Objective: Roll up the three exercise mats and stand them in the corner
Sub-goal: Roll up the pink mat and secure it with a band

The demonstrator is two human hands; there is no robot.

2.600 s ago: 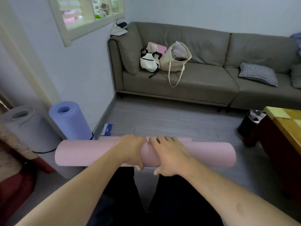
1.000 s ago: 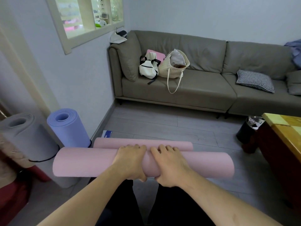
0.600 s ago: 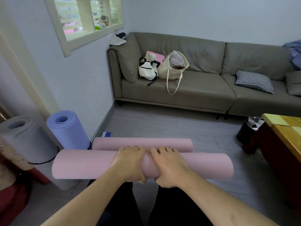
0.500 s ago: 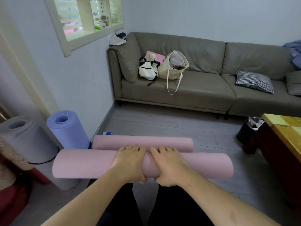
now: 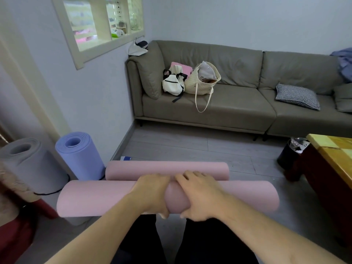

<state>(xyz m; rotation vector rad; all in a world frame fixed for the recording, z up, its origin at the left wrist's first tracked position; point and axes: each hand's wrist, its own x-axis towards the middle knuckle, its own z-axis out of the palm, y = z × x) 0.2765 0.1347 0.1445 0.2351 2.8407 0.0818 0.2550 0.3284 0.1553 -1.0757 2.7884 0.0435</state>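
Note:
A pink exercise mat (image 5: 99, 199) is rolled into a thick tube that lies crosswise in front of me, above my legs. Its loose end (image 5: 167, 170) shows as a flat pink strip just beyond the roll. My left hand (image 5: 152, 193) and my right hand (image 5: 200, 193) grip the roll side by side at its middle, fingers over the top and thumbs underneath. A blue rolled mat (image 5: 78, 155) stands upright by the wall at the left. A grey rolled mat (image 5: 28, 164) stands upright beside it, further left.
A grey-brown sofa (image 5: 238, 111) with bags (image 5: 190, 80) and a checked cushion (image 5: 297, 96) runs along the far wall. A wooden table (image 5: 331, 161) stands at the right with a black bin (image 5: 291, 155) beside it. Grey floor (image 5: 190, 143) lies between.
The strip of pink mat beyond the roll has grown wider and the view has tilted down slightly. Both hands stay on the middle of the roll.

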